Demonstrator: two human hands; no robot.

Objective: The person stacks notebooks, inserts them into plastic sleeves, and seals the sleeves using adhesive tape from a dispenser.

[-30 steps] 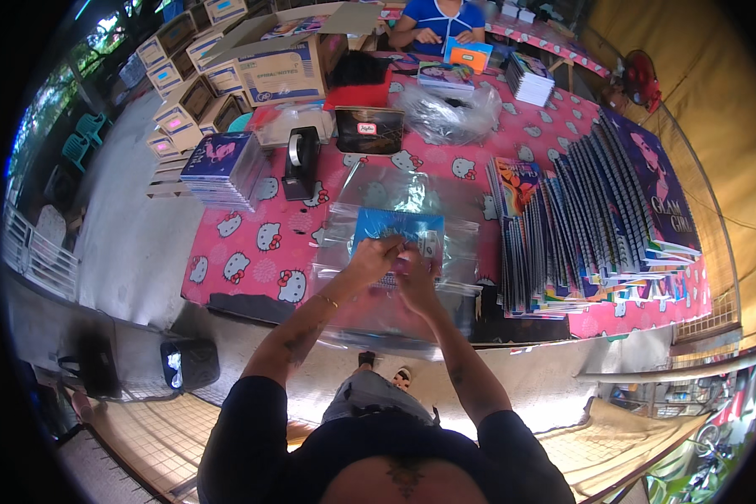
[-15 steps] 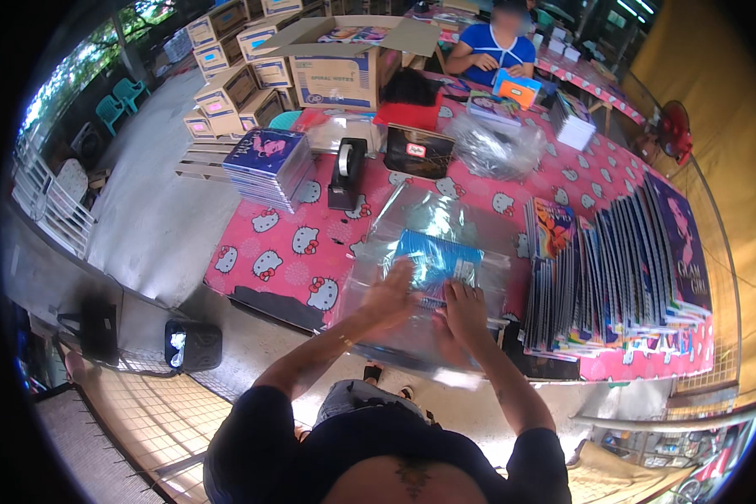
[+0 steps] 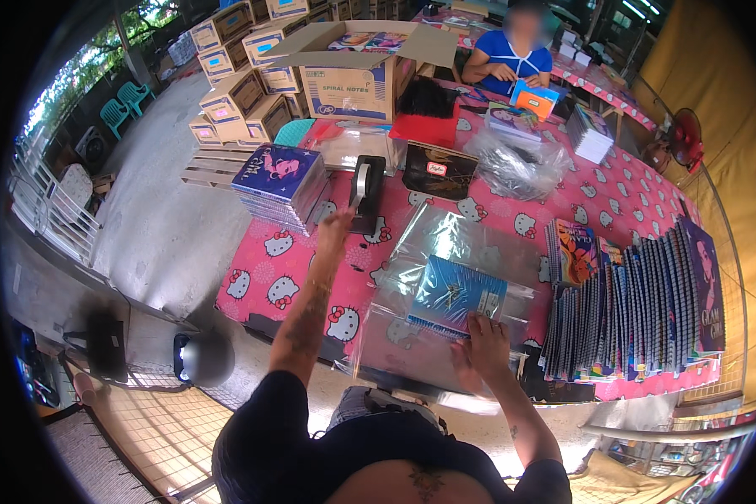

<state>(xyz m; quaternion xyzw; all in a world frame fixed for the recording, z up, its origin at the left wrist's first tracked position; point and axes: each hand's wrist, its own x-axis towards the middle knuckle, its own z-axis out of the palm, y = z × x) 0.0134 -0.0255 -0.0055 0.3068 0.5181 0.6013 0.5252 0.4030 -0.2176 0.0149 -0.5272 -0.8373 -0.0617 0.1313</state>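
My left hand reaches forward to the black tape dispenser. Its fingertips are at the front of the tape roll; they are small and partly smeared, so I cannot tell whether they pinch the tape. My right hand lies with fingers stretched over the lower right edge of a blue spiral notebook. That notebook is under clear plastic, on a pile of flat clear plastic sheets at the table's near edge.
Spiral notebooks stand in a long row at right. A notebook stack sits at left, and a dark pouch lies behind the sheets. Beyond are crumpled plastic, an open carton and a seated person handling notebooks.
My left hand has left the plastic-covered notebook and moved forward and left to the tape dispenser. My right hand stays at the notebook's edge. The whole view has shifted slightly.
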